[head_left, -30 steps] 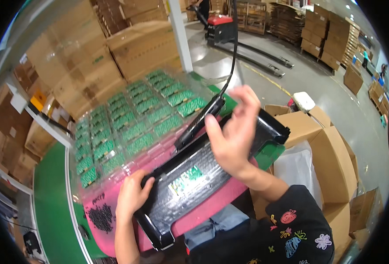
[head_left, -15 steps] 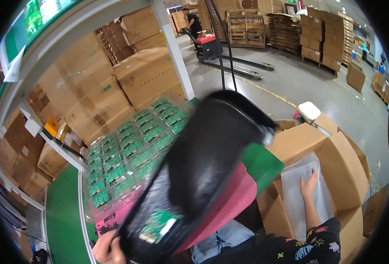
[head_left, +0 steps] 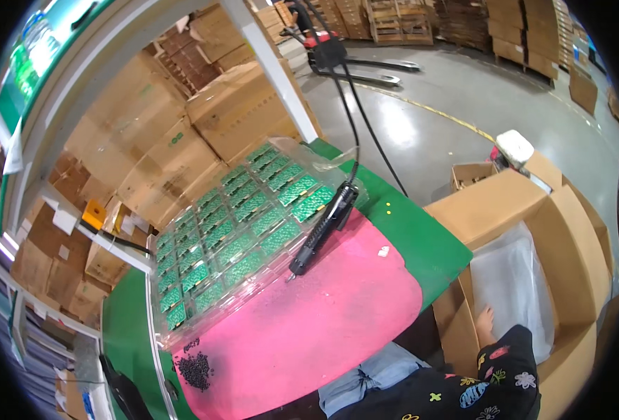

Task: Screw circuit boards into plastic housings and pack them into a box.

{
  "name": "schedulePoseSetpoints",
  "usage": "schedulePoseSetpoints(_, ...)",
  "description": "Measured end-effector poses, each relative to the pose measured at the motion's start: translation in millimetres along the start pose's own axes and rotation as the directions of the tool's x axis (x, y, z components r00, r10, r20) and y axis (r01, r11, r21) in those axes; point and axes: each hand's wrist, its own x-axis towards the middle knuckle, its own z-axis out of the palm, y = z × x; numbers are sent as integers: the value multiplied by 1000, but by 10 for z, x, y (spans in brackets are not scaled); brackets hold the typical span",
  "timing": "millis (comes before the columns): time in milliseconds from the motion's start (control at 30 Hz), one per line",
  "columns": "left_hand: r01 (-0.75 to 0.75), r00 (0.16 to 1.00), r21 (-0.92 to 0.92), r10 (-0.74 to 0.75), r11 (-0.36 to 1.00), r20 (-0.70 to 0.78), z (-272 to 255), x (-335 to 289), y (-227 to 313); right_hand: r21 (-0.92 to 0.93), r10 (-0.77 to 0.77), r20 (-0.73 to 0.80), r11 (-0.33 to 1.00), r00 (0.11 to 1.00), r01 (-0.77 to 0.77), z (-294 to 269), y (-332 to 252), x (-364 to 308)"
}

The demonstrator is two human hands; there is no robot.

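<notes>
So the right hand (head_left: 487, 325) is down inside the open cardboard box (head_left: 568, 255), off to the person's right. The cloudy plastic bag (head_left: 512, 287) is in that box too, mostly beyond the hand and to its right, long side running roughly away from the body. The hand's at the bag's left edge, fingers pointing away; honestly can't tell if it's gripping, or even touching, since it's small and partly tucked behind the sleeve (head_left: 509, 357). Left hand's out of view, so no clue what it's doing, and the right is the only one I can place near the bag. Back on the pink mat (head_left: 309, 336): black screwdriver (head_left: 321, 229) beside the green circuit boards (head_left: 314, 203), plus a pile of black screws (head_left: 196, 371).
</notes>
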Motion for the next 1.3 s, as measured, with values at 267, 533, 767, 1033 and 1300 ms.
schedulePoseSetpoints(267, -28, 999, -35, 29, 999, 16, -524, 997, -105, -235, 66, -458, 953, 887, -193, -482, 254, -179)
schedulePoseSetpoints(533, -201, 943, 434, 53, 878, 329, 199, 1878, -132, -245, 49, -693, 922, 719, -300, -768, 449, 61)
schedulePoseSetpoints(767, -543, 812, 578, 203, 610, 548, 744, 1335, -278, -188, -7, -253, 981, 967, -42, -1272, 793, 92)
schedulePoseSetpoints(1033, -811, 585, 550, 260, 200, 768, 1375, 380, -446, 250, -351, -196, 885, 916, 393, -1108, 719, 108)
schedulePoseSetpoints(1300, -673, 716, 596, 183, 438, 674, 2217, -648, -534, -56, 95, -531, 988, 842, -146, -1372, 835, -483)
